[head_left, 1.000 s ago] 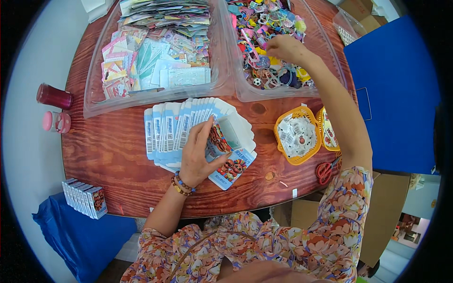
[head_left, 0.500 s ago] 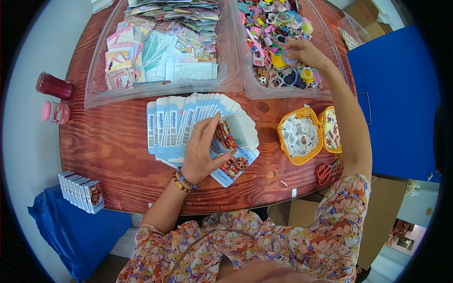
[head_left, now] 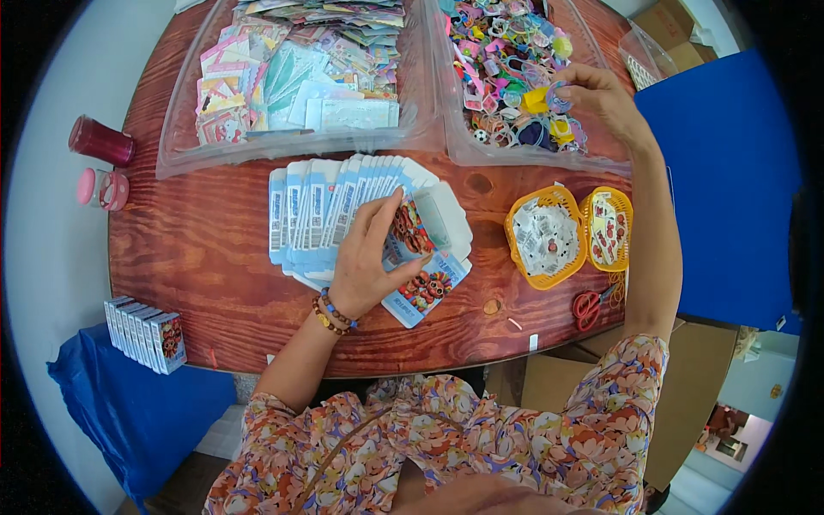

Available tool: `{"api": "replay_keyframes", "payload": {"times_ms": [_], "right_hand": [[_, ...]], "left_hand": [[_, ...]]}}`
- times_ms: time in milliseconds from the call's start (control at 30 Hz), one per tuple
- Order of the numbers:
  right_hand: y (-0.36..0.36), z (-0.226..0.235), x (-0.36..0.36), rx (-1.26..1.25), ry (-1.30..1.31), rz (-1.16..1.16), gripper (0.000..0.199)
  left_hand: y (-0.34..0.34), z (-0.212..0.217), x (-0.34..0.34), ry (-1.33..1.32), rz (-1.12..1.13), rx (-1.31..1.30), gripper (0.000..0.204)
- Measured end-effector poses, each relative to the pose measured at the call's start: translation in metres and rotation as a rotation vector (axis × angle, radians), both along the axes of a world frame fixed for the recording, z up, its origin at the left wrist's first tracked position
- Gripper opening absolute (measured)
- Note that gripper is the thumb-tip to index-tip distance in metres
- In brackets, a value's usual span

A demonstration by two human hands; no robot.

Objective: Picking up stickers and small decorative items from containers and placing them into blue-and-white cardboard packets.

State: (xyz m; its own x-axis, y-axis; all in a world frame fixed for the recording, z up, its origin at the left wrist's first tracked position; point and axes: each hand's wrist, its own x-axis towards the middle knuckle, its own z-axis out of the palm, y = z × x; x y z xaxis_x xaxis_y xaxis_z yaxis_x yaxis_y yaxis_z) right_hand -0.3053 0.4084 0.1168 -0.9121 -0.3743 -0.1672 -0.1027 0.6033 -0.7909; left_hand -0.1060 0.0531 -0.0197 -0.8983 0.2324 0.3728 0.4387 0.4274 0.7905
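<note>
Two hands at work on our wooden desk (head_left: 206,257), left hand (head_left: 365,257) clasping an open small carton (head_left: 427,249) atop the fanned flat cartons (head_left: 326,210), right hand (head_left: 605,99) pinching a small trinket (head_left: 558,94) over the clear toy bin (head_left: 515,150), yellow baskets (head_left: 566,236) nearby.

You are looking down on a round wooden counter (head_left: 197,257) with a reddish-brown, knotted grain, evenly lit by soft daylight. Left of the counter runs a pale grey-white floor (head_left: 43,283). At the counter's lower left edge sits something covered in blue cloth (head_left: 129,403). To the counter's right stands a large blue panel (head_left: 730,197), with brown cardboard boxes (head_left: 687,412) below it and another cardboard box (head_left: 678,26) above it.
</note>
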Motion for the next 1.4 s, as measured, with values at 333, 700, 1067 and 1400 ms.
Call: {"api": "replay_keyframes", "payload": {"times_ms": [333, 700, 1067, 1400], "right_hand": [[-0.091, 0.037, 0.132, -0.289, -0.070, 0.212, 0.010], [-0.137, 0.002, 0.215, 0.094, 0.218, -0.017, 0.013], [-0.136, -0.011, 0.255, 0.191, 0.461, 0.024, 0.023], [-0.036, -0.015, 0.208, 0.202, 0.380, -0.333, 0.024]], "left_hand": [[0.011, 0.026, 0.020, 0.093, 0.025, -0.082, 0.088], [0.021, 0.034, 0.074, 0.106, 0.081, -0.178, 0.087], [0.036, 0.029, 0.091, 0.129, 0.140, -0.151, 0.087], [0.030, 0.029, 0.104, 0.046, 0.047, -0.150, 0.081]]}}
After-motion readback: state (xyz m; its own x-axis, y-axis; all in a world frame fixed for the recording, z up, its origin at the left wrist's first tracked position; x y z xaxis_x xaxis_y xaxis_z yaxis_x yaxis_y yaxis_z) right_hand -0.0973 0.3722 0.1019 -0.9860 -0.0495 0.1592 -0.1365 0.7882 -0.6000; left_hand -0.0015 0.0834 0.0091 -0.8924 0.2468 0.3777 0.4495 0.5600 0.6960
